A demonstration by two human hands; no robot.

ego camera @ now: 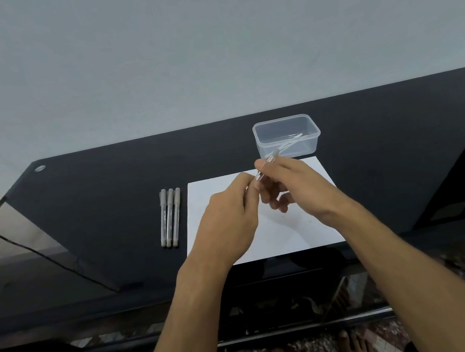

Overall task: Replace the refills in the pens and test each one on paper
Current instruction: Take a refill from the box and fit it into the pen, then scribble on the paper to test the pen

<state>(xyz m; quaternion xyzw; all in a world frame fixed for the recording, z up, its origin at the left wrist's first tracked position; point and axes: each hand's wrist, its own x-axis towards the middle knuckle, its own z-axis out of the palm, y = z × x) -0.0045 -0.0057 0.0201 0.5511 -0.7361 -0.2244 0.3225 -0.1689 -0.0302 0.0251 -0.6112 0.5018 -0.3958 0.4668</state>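
Over the paper (264,231), mid-table, left hand (226,222) and right hand (287,182) both pinching one clear pen (266,164): light, stiff, slick, best gripped at the barrel ends.

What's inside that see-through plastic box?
Inside the clear rectangular plastic box lie a few thin white refill sticks, slanted along its bottom. How many is too blurry to tell, and the right hand with its clear pen covers their near ends.

The pen (266,164) is mostly hidden by both hands' curled fingers. Thin refills in the clear container (287,136) blur together, uncountable.
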